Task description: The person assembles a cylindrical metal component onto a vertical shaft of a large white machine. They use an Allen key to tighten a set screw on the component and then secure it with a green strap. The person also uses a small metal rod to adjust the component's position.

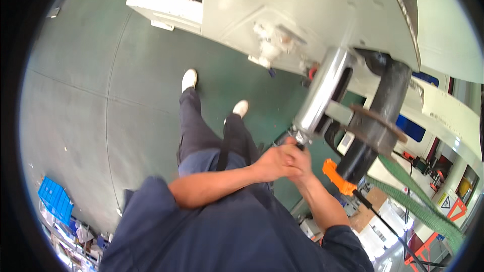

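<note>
My left hand [274, 164] and my right hand [301, 160] are closed together, fingers overlapping, just below the lower end of a shiny silver cylinder [323, 90]. A small metal fitting [300, 136] juts from that end, and a short dark piece runs from it into my grip. Most of what my hands hold is covered by the fingers. Beside the cylinder, a thick black tube [385, 103] slants downward through a rusty brown flange [379, 127]. An orange clamp-like piece [339, 177] sits at the tube's lower end.
A large pale machine body [302, 5] fills the area above my hands. Green woven straps [422, 206] and a black cable [385, 220] hang at the right. A blue crate [55, 200] stands at the far left on the grey-green floor [75, 121].
</note>
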A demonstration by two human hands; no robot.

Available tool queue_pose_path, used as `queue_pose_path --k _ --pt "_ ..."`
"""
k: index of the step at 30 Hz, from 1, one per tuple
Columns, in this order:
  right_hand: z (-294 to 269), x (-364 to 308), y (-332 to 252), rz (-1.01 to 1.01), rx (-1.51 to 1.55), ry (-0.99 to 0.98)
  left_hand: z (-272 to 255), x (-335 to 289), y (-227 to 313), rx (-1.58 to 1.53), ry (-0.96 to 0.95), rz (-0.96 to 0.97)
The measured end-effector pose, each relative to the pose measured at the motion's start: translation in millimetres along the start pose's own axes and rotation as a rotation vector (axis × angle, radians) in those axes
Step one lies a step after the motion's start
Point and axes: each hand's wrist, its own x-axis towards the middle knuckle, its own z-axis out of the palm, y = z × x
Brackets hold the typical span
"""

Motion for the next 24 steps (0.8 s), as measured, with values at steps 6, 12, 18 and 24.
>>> queue_pose_path --k 6,12,18,24 --pt "50 -41 -29 0.183 0.125 -0.402 -7 -48 70 -0.123 0.115 -0.042" --pt "-13 1 -4 -0.026 -0.017 -0.158 15 7 15 0.054 -0.010 -0.110" --pt "60 -21 -11 0.172 0.142 -0.403 -20 -50 75 -0.120 0.173 -0.169" --pt "-48 -15 -13 -0.099 -0.120 -0.295 40 2 8 -0.090 0.026 0.074"
